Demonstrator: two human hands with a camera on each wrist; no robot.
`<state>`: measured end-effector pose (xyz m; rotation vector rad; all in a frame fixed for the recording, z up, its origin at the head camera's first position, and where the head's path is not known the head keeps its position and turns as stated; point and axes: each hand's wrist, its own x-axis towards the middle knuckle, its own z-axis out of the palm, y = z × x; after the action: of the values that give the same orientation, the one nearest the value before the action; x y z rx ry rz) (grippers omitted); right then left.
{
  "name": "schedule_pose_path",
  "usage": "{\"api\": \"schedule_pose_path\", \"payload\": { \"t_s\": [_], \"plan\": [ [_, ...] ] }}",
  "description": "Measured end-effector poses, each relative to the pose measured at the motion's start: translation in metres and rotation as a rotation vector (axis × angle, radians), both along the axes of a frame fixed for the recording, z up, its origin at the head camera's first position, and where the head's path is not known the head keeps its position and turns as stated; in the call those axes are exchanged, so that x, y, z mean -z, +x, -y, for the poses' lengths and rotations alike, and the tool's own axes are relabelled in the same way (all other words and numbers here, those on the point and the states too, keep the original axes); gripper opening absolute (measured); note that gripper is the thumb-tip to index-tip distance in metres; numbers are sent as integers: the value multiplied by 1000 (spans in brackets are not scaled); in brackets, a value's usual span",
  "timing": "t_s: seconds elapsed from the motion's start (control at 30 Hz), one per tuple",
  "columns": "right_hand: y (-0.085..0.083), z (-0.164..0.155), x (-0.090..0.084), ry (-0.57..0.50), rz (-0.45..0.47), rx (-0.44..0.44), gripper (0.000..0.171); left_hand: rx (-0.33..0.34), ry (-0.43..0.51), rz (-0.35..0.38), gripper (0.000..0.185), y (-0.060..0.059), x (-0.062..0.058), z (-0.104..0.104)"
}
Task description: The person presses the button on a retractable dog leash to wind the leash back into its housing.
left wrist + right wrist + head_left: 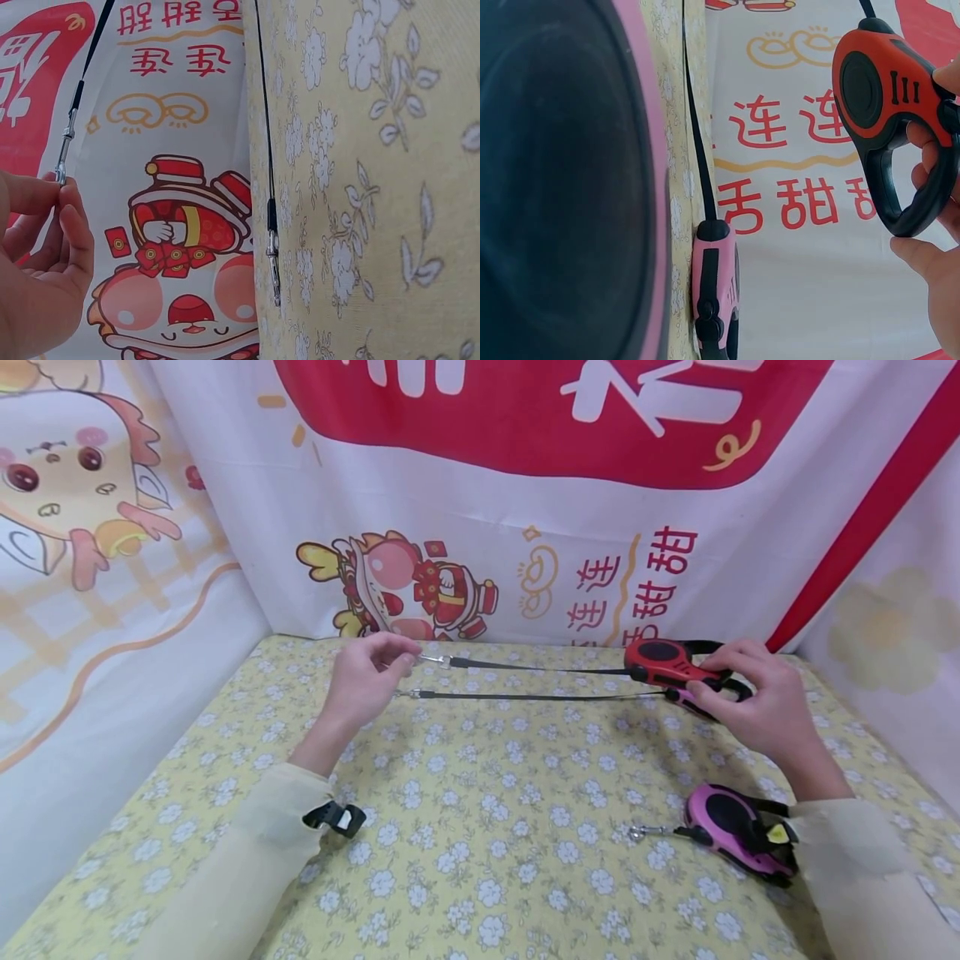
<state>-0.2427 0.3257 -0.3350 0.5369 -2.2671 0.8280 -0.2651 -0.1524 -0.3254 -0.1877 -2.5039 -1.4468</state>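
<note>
My right hand (757, 693) grips a red and black retractable dog leash (889, 97) by its looped handle, raised above the table. From it a black strap (525, 667) runs leftward, pulled out straight. At its far end is a silver metal clip (63, 154), which my left hand (45, 247) pinches between thumb and fingertips. Below that strap, a pink leash (714, 277) lies on the table with its own strap (525, 697) drawn out parallel, ending in a silver clip (274, 277). In the head view it is partly hidden behind the red leash and right hand.
Nearer, beside my right sleeve, lies another pink leash (723, 818) with its strap drawn in and its metal clip (645, 832) pointing left. Yellow flowered cloth (480, 827) covers the table. Printed fabric (465, 510) hangs along the back and both sides.
</note>
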Motion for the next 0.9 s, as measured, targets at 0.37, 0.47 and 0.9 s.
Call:
{"api": "schedule_pose_path", "payload": {
  "t_s": [0.37, 0.47, 0.9],
  "plan": [
    [1, 2, -2, 8, -4, 1, 18, 57, -1, -45, 18, -2, 4, -2],
    [1, 3, -1, 6, -3, 4, 18, 60, -13, -58, 17, -1, 4, -4],
    [1, 4, 0, 9, -21, -14, 21, 55, -45, -58, 17, 2, 3, -9]
  ]
}}
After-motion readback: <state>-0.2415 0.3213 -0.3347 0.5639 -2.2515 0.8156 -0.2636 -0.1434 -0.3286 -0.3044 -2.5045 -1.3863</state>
